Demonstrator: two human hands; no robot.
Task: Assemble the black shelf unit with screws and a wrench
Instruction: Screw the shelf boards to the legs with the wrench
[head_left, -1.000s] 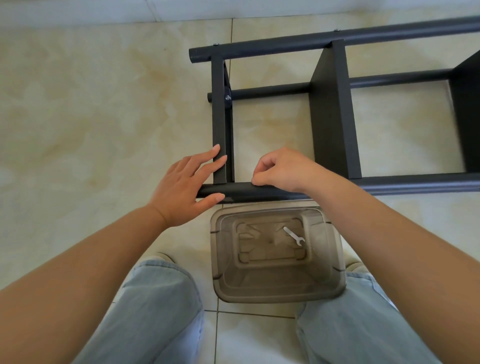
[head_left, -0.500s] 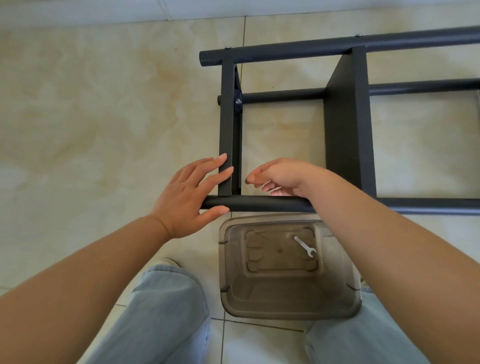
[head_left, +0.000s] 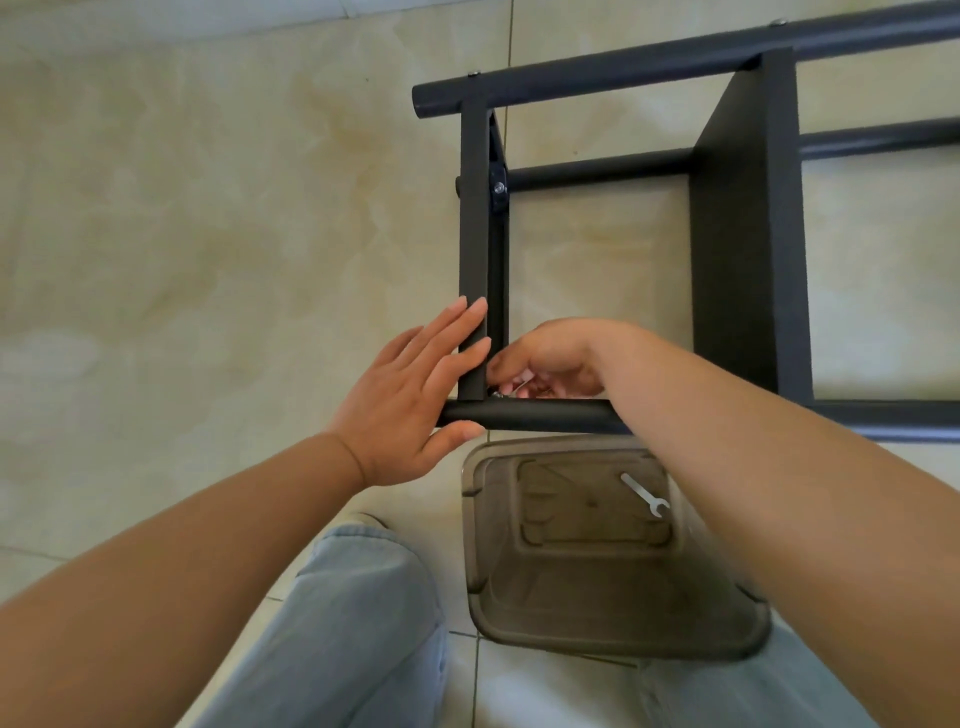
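Under the right hand (head_left: 553, 364), tucked into the inner corner of the black shelf unit (head_left: 748, 234), a small bright piece of metal shows between the curled fingers; it looks like a screw or a small wrench being worked at the joint, though which of the two cannot be told. That hand is clenched around it, knuckles up, with the wrist crossing over the near tube (head_left: 545, 415).

Just to its left, the left hand (head_left: 415, 395) lies flat and relaxed: straight fingers press along the upright end bar (head_left: 474, 234), and the thumb sits under the end of the near tube, bracing the corner where bar and tube meet.

What matters for the coming move is that the joint lies directly between the two hands, at the fingertips of the right one, which is the nearer. The end bar runs away from the hands toward the far tube (head_left: 623, 73); the near tube runs off to the right, crosswise to the forearms. I judge the fastener must be driven in that tight corner, with little room to swing.

Nearer the body than both hands, a clear plastic bin (head_left: 519, 623) sits between the knees, with a spare flat wrench (head_left: 644, 493) lying loose inside, closest to the right forearm.
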